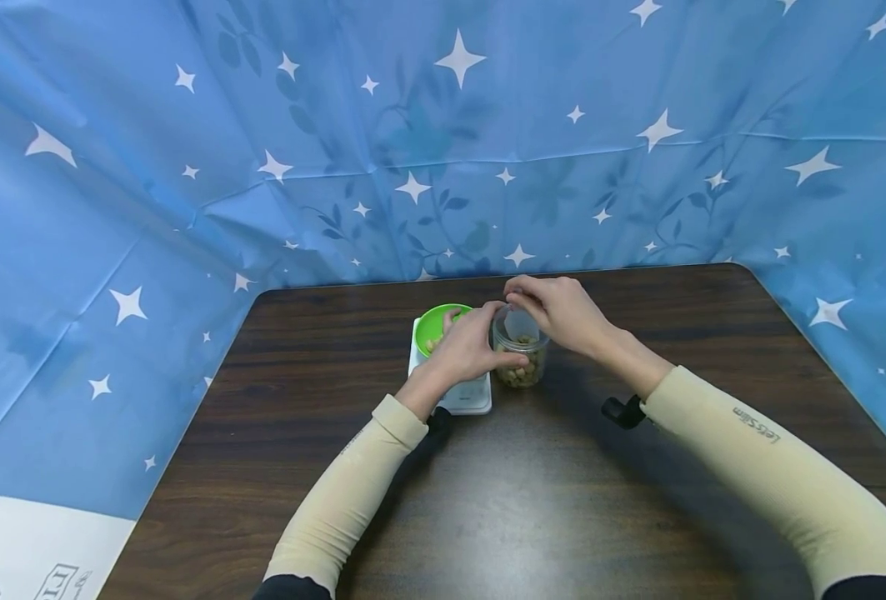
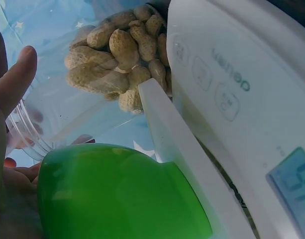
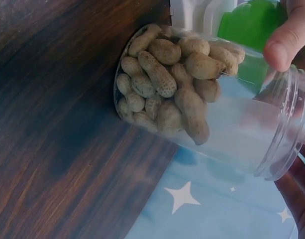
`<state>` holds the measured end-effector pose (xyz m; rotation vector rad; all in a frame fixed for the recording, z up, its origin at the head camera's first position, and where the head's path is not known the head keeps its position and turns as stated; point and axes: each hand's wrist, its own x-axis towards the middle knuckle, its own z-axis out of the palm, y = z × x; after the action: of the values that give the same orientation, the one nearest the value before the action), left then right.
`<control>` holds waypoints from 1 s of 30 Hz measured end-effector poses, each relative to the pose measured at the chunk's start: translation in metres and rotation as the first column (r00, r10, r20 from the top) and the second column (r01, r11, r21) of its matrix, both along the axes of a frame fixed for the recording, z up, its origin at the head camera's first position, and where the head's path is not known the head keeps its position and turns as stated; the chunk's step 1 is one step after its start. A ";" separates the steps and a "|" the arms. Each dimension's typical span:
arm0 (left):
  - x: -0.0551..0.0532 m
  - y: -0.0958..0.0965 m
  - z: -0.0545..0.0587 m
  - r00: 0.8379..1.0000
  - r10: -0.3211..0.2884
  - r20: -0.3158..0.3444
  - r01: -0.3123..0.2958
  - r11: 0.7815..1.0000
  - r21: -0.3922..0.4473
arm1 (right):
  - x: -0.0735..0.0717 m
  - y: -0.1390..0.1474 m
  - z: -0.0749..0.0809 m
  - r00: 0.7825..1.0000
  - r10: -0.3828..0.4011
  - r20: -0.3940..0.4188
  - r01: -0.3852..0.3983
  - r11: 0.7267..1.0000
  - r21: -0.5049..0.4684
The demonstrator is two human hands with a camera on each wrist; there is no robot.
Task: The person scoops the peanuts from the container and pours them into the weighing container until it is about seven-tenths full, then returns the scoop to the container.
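Observation:
A clear plastic jar (image 1: 537, 350) with peanuts in their shells (image 3: 164, 82) in its lower part stands upright on the table. My left hand (image 1: 468, 342) grips it near the neck, thumb (image 3: 284, 47) on the near side and fingers round the far side. Over the jar's mouth, my right hand (image 1: 563, 312) has its fingers bent down at the rim; whether they pinch anything is hidden. Left of the jar sits a white kitchen scale (image 1: 468, 400) carrying a green bowl (image 2: 122, 194). A few pale peanuts (image 1: 432, 343) lie in that bowl, partly covered by my left hand.
The dark wood-grain table (image 1: 503, 500) stretches out in front of the scale and jar. Behind it hangs a blue curtain (image 1: 443, 125) with white stars, close to the table's back edge. A white printed sheet or box (image 1: 30, 542) shows at the lower left.

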<state>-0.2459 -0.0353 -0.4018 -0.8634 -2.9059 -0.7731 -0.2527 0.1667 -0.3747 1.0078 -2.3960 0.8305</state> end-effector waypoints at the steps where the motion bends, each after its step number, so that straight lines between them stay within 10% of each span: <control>1: 0.000 0.000 0.000 1.000 0.002 -0.001 -0.002 1.000 0.000 | 0.000 -0.001 0.000 1.000 -0.003 0.003 0.003 1.000 0.006; 30: -0.001 0.000 -0.002 1.000 0.011 0.004 -0.011 1.000 0.008 | 0.003 -0.021 0.001 0.963 -0.263 0.051 0.247 0.945 0.213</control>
<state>-0.2471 -0.0354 -0.4037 -0.8458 -2.9066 -0.7859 -0.2493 0.1455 -0.3737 0.7228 -2.6498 0.5484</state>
